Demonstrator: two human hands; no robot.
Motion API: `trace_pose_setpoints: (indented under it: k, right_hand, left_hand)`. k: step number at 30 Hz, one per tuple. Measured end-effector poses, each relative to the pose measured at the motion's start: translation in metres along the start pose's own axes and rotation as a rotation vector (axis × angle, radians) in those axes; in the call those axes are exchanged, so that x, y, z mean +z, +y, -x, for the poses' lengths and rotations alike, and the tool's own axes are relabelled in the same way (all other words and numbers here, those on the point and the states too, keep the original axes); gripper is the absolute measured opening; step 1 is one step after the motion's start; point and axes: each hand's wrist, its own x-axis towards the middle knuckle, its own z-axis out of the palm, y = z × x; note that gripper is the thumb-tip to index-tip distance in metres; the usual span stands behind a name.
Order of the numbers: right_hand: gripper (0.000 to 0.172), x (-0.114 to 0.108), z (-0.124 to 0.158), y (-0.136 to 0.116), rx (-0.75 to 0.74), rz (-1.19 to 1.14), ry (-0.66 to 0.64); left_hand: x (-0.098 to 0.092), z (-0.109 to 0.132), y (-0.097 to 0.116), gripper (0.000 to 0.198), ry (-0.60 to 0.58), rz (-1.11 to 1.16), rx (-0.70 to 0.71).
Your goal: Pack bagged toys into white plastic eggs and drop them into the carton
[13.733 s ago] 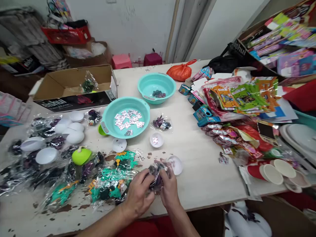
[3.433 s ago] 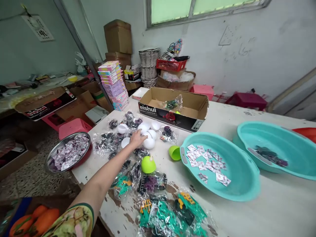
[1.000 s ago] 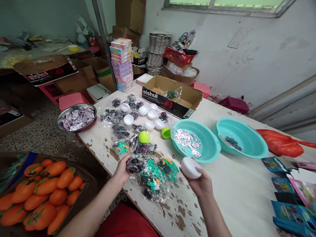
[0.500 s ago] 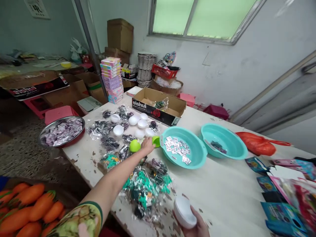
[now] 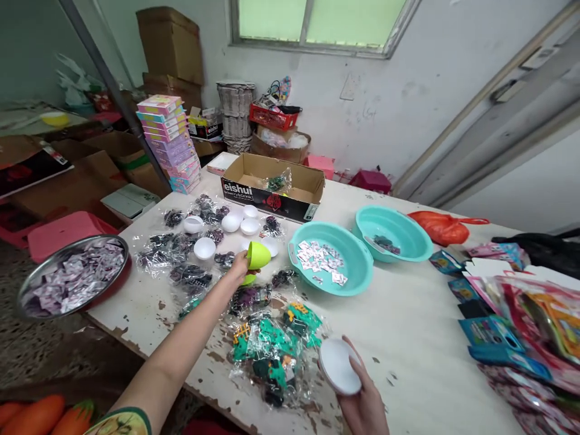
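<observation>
**L hand on green shell, R hand cups white shell**

Landmark = near teal basin (image 5: pixel 333 292), on the white table (image 5: pixel 408 326), small sachets (image 5: pixel 319 263) inside it.

L hand (image 5: pixel 239 269) is stretched out just left of the basin. Its fingers are clamped on a green egg half (image 5: pixel 259 255), held off the tabletop w/ the pointed end toward the basin. A 2nd green piece (image 5: pixel 248 280) sits right under that hand; can't tell if it touches.

R hand (image 5: pixel 362 405) is in front of the basin, near the table's front edge. Its fingers are curled round a white egg half (image 5: pixel 338 365), open side tipped up and left.

Bagged toy parts (image 5: pixel 272 344), teal/green in clear plastic, lie in front-left of the basin, between the two hands. More white halves (image 5: pixel 240 220) and dark bagged bits are left of the basin, beyond the L hand. Cardboard box (image 5: pixel 272 187) is behind-left of the basin. Far teal basin (image 5: pixel 421 248) is just right-behind it, almost touching, w/ an orange bag (image 5: pixel 441 226) past that. Steel bowl (image 5: pixel 27 284) of sachets is well left, off the table's edge.
</observation>
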Motion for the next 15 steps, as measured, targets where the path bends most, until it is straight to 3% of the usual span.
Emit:
trace_pose_setpoints:
  k: [4,7,10,15]
  right_hand:
    - [0.056,0.077,-0.013,-0.01,0.013,-0.131,-0.039]
    - [0.049,0.112,-0.021,-0.005,0.04,-0.159,-0.025]
    - [0.051,0.124,-0.026,0.01,0.048,-0.135,-0.013]
    - [0.066,0.116,-0.028,0.035,0.125,-0.135,0.095]
  left_hand:
    - [-0.019,0.022,-0.002,0.041,-0.094,0.161,-0.054]
    - [-0.037,0.031,-0.007,0.039,-0.107,0.233,-0.079]
    - [-0.061,0.033,-0.007,0.038,-0.069,0.258,-0.104]
    - [-0.106,0.022,0.007,0.053,0.002,0.197,-0.163]
